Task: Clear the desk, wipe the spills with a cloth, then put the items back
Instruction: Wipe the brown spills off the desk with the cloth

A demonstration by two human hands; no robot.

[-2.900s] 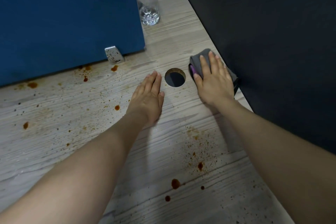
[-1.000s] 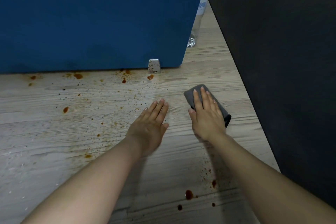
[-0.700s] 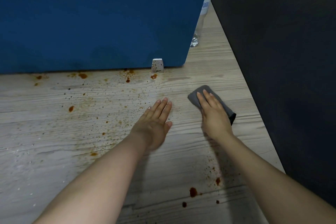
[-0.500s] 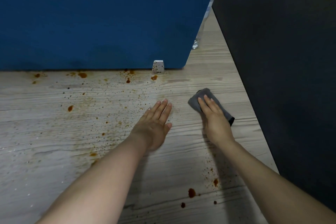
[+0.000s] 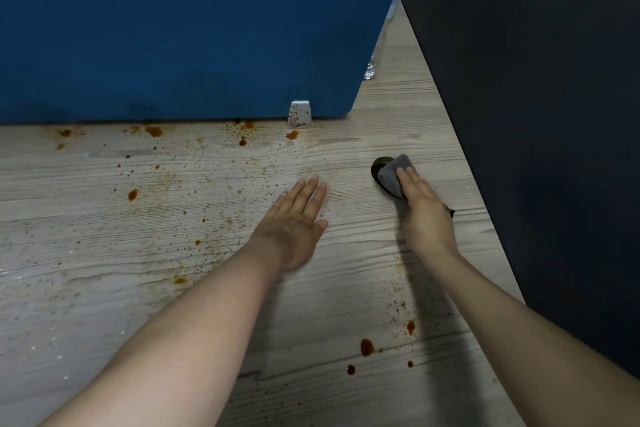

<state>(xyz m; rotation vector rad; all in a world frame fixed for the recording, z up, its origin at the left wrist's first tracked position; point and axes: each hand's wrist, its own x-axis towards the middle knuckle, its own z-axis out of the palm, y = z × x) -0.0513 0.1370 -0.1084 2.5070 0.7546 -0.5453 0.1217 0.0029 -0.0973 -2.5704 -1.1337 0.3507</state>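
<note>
Left of the fingers, brown spills [image 5: 152, 131] spot the counter [image 5: 104, 253] along the foot of a blue panel [image 5: 173, 45]. Her left hand [image 5: 294, 218] lies flat on the wood, fingers straight and spread narrowly. Just right of it, her right hand [image 5: 424, 215] presses a grey cloth [image 5: 393, 177] with straight fingers, the cloth half over a round hole [image 5: 377, 166]. More drops [image 5: 366, 347] lie nearer, below the right wrist.

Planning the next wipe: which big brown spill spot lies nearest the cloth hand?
The drop by the metal bracket; the others lie farther from the right hand.
</note>
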